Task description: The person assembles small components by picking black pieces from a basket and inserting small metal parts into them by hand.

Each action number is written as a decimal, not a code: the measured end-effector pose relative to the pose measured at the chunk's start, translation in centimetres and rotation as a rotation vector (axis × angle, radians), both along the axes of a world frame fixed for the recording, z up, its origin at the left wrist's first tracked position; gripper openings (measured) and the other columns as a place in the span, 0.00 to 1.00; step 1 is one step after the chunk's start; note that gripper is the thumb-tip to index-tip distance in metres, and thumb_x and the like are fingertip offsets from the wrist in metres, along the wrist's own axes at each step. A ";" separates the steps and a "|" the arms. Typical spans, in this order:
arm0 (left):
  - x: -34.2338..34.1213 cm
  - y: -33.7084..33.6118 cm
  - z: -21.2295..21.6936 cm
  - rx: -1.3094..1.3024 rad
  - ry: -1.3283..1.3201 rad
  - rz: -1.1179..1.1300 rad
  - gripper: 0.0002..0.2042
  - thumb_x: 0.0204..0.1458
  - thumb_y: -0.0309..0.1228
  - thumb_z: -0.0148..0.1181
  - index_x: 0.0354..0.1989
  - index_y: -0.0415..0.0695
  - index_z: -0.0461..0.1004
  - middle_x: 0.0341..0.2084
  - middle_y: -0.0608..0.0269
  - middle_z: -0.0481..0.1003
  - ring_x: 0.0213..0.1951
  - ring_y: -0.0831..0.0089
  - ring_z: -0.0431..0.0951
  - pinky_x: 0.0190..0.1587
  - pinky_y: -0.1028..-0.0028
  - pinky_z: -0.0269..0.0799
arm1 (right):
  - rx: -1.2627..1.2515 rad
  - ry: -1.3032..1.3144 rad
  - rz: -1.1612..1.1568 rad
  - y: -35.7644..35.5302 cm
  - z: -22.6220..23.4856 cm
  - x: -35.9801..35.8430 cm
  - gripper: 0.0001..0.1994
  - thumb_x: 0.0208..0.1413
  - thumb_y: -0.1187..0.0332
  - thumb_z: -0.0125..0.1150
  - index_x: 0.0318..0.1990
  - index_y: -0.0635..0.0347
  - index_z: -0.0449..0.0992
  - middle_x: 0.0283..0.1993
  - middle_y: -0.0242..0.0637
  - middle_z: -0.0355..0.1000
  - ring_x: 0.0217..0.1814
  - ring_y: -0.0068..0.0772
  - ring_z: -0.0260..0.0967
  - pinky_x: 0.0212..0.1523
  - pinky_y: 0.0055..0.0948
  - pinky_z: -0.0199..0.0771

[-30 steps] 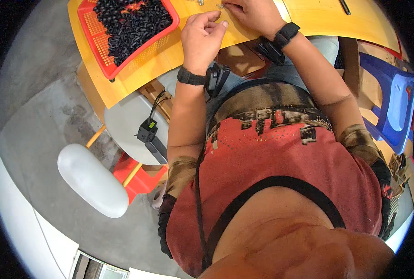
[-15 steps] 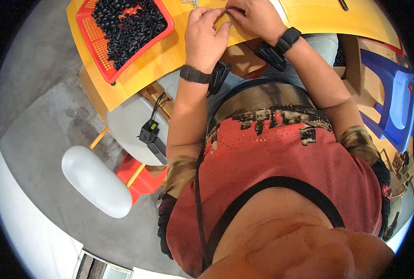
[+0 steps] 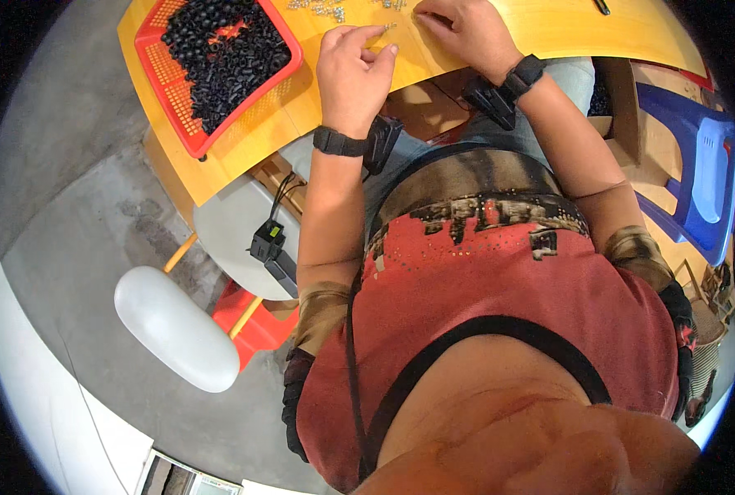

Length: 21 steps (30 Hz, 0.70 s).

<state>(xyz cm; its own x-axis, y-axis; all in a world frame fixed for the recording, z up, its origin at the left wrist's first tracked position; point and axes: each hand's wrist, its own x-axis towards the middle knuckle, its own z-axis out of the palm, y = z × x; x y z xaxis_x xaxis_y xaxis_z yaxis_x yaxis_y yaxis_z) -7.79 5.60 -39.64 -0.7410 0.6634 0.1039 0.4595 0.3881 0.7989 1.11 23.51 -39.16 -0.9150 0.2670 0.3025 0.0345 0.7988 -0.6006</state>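
My left hand is over the yellow table, thumb and index finger apart. At its index fingertip is a tiny silvery metal piece, which seems to lie on the tabletop. My right hand is to the right, its fingers curled into a pinch; anything between the tips is hidden. Small silvery metal parts are scattered beyond my left hand, with a few more by the top edge. Left of my hands stands a red plastic basket full of small black parts.
A dark pen-like object lies on the table's far right. Below the table's left part are a grey seat with a black device and cable on it, and a grey backrest. A blue plastic stool stands at the right.
My hands have moved apart: the left back toward me and left with its fingers spread, the right slightly rightward. More silvery parts show at the top edge as the view has shifted a little.
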 end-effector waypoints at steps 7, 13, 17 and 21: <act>0.0 0.0 -0.1 0.033 0.004 -0.002 0.12 0.48 0.30 0.69 0.43 0.44 0.82 0.40 0.59 0.75 0.25 0.77 0.77 0.32 0.77 0.75 | 0.006 0.033 -0.057 -0.3 0.2 -1.4 0.06 0.50 0.70 0.63 0.33 0.62 0.80 0.32 0.46 0.73 0.40 0.48 0.71 0.41 0.41 0.73; -0.4 0.3 -0.2 0.011 0.063 -0.036 0.13 0.48 0.31 0.68 0.43 0.42 0.81 0.38 0.59 0.76 0.24 0.76 0.77 0.32 0.75 0.75 | 0.045 0.003 -0.024 0.2 -0.4 -1.3 0.07 0.51 0.69 0.63 0.33 0.62 0.80 0.31 0.46 0.72 0.39 0.49 0.70 0.41 0.41 0.73; -0.6 0.5 0.2 -0.035 0.060 -0.040 0.13 0.48 0.31 0.69 0.43 0.42 0.81 0.38 0.58 0.75 0.24 0.75 0.77 0.32 0.75 0.75 | 0.021 -0.023 -0.005 0.2 0.5 -1.0 0.07 0.51 0.69 0.63 0.33 0.62 0.80 0.31 0.46 0.72 0.39 0.49 0.70 0.42 0.41 0.73; -0.6 0.3 0.4 -0.053 0.032 -0.047 0.14 0.48 0.31 0.69 0.43 0.41 0.81 0.39 0.58 0.75 0.25 0.75 0.76 0.33 0.75 0.74 | -0.004 0.000 0.032 0.9 0.5 -1.4 0.10 0.53 0.67 0.63 0.38 0.64 0.79 0.37 0.48 0.73 0.43 0.50 0.70 0.45 0.41 0.72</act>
<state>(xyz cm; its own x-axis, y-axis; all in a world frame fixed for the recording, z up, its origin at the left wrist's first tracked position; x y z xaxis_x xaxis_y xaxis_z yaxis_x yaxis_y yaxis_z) -8.38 5.88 -39.21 -0.7056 0.7028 0.0912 0.5036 0.4067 0.7622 -0.31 24.46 -38.65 -0.9229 0.2391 0.3017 0.0090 0.7969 -0.6041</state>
